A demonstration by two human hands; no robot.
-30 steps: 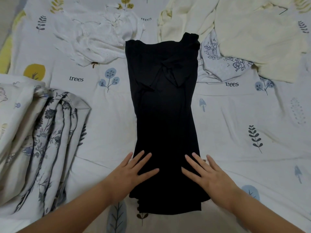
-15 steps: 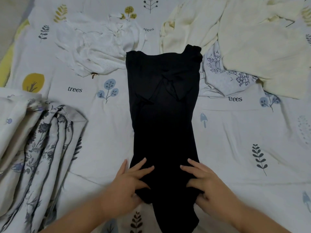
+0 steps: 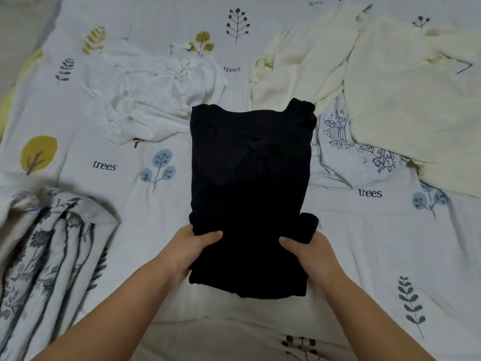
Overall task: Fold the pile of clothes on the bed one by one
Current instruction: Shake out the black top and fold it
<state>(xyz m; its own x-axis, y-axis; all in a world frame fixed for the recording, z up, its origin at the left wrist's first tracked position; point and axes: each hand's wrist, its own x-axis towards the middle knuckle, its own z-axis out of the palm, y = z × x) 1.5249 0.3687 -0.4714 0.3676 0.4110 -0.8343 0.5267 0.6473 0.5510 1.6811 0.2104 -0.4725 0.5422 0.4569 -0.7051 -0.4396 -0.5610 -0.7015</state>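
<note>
A black garment (image 3: 250,183) lies lengthwise in the middle of the bed, its sides folded in to a narrow strip. My left hand (image 3: 194,252) grips its lower left edge, thumb on top and fingers underneath. My right hand (image 3: 311,254) grips the lower right edge the same way. The near end of the garment is lifted and doubled over between both hands. Unfolded clothes lie behind: a white top (image 3: 156,95), a cream garment (image 3: 406,100) and a cartoon-print piece (image 3: 356,149).
The bed sheet (image 3: 364,243) is white with tree and leaf prints. A bunched floral blanket (image 3: 49,256) lies at the left, close to my left forearm. The cartoon-print piece touches the black garment's right side.
Both hands went from lying flat on the black garment to gripping its lower edges. The bottom end has been lifted and carried up towards the far end, shortening the strip.
</note>
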